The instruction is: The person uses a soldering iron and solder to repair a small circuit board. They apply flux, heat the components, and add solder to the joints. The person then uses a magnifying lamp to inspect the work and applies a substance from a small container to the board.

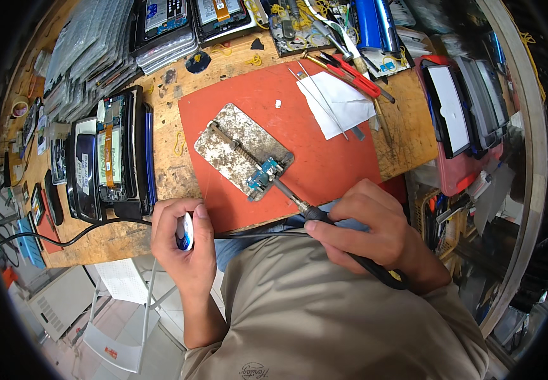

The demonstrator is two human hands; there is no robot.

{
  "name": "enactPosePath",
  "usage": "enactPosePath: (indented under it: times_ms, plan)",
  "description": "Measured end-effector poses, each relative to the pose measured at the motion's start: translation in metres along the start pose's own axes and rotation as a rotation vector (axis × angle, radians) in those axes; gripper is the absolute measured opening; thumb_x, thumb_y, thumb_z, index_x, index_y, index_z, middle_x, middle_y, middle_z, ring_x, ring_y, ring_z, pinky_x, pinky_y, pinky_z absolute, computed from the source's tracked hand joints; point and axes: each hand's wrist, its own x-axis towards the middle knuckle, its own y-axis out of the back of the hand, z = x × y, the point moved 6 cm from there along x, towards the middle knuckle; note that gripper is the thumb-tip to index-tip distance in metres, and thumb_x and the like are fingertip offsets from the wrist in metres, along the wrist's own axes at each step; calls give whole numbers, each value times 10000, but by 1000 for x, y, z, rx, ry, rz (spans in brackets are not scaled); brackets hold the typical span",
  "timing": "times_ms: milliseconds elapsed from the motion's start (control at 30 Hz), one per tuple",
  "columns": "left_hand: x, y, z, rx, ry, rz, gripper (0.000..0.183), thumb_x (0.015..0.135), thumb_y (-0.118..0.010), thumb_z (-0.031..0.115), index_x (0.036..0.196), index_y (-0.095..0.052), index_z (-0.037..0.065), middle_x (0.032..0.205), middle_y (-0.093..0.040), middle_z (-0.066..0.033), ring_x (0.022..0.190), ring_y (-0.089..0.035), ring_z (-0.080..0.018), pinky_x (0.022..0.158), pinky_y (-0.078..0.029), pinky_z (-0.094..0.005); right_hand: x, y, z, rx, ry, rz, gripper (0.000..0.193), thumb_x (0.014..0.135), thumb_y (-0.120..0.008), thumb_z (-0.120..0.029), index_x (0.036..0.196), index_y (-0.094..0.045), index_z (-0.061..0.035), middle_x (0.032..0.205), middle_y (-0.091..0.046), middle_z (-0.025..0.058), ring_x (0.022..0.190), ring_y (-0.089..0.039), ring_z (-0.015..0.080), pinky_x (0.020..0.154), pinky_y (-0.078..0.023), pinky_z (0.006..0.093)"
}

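Observation:
My right hand [369, 228] is closed round the black handle of a soldering iron [317, 215]. The iron's metal shaft points up and left, its end at a small blue circuit board [263, 176]. That board sits on the lower right part of a stained metal holder plate [226, 155] with a sliding clamp bar. Near the bench's front edge my left hand [185, 237] is curled round a small white and blue disc [186, 232], partly hidden by the fingers. Whether the iron's tip touches the board cannot be made out.
The holder lies on an orange mat [331, 171]. White paper [335, 104] with tweezers [321, 98] lies at the upper right, near red-handled pliers [359, 79]. Disassembled phones or tablets [112, 158] stand left of the mat. A black cable [83, 233] crosses the bench's left front.

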Motion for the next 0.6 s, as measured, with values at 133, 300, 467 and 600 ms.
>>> enactPosePath:
  times_ms: [133, 300, 467, 600]
  plan:
    - [-2, -1, -1, -21, 31, -12, 32, 1004, -754, -2, 1017, -725, -5, 986, -680, -73, 860, -629, -150, 788, -487, -279, 3, 0, -6, -25, -5, -56, 426, 713, -854, -2, 1134, -813, -43, 951, -623, 77, 810, -610, 253, 647, -483, 375]
    - [-2, -4, -6, -24, 42, -20, 35, 999, -755, -10, 1017, -726, -3, 988, -682, -72, 868, -634, -151, 791, -488, -279, 9, -7, -22, -145, 56, -126, 310, 814, -784, -86, 1115, -784, -15, 957, -612, 100, 858, -606, 268, 695, -505, 370]
    - [-3, -7, -9, -40, 24, -17, 32, 996, -753, -12, 1011, -726, -1, 983, -682, -72, 870, -634, -153, 791, -487, -281, 15, -16, -36, -280, 107, -140, 263, 848, -754, -116, 1070, -757, 23, 937, -599, 100, 845, -597, 268, 709, -515, 388]
    - [-3, -6, -11, -47, 15, -15, 37, 989, -757, -13, 1007, -728, 1, 978, -681, -72, 870, -634, -158, 795, -487, -283, 16, -23, -47, -339, 80, -148, 255, 852, -750, -113, 1063, -753, 31, 931, -602, 98, 843, -595, 266, 711, -513, 393]
